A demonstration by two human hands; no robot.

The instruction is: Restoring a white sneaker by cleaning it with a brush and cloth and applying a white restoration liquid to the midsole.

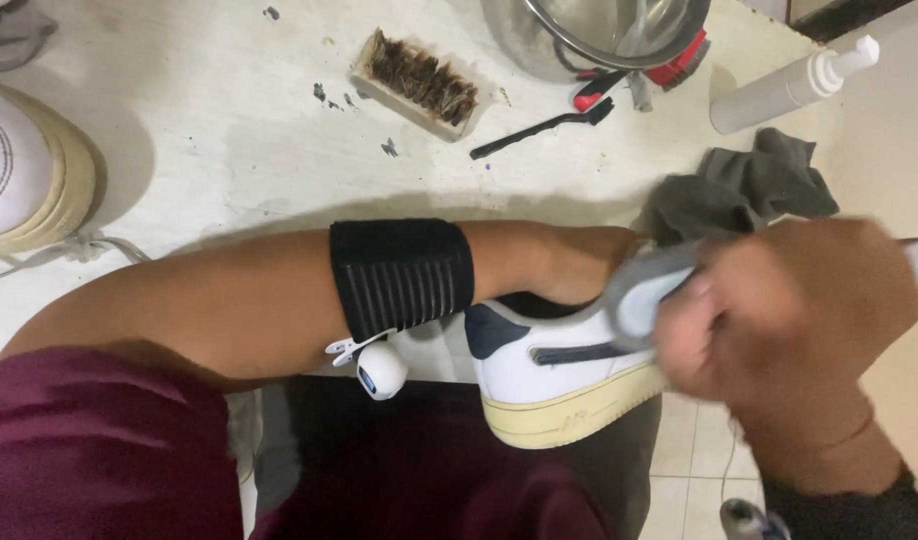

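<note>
A white sneaker point(549, 370) with a navy heel patch and a yellowed sole is held on its side at the table's near edge. My left hand point(579, 262) reaches across and goes into the sneaker's opening, holding it from inside; the fingers are hidden. A black strap point(399, 275) wraps that forearm, with a small white device point(381, 370) hanging under it. My right hand point(779, 320), blurred by motion, is closed around a grey and white brush point(644, 292) pressed against the sneaker's upper.
On the white table lie a wooden bristle brush point(419, 85), a thin black brush point(544, 125), a metal bowl point(619, 30), a red-handled tool point(679, 65), a white pump bottle point(789, 85) and a grey cloth point(749, 185). Another shoe point(19, 170) stands far left.
</note>
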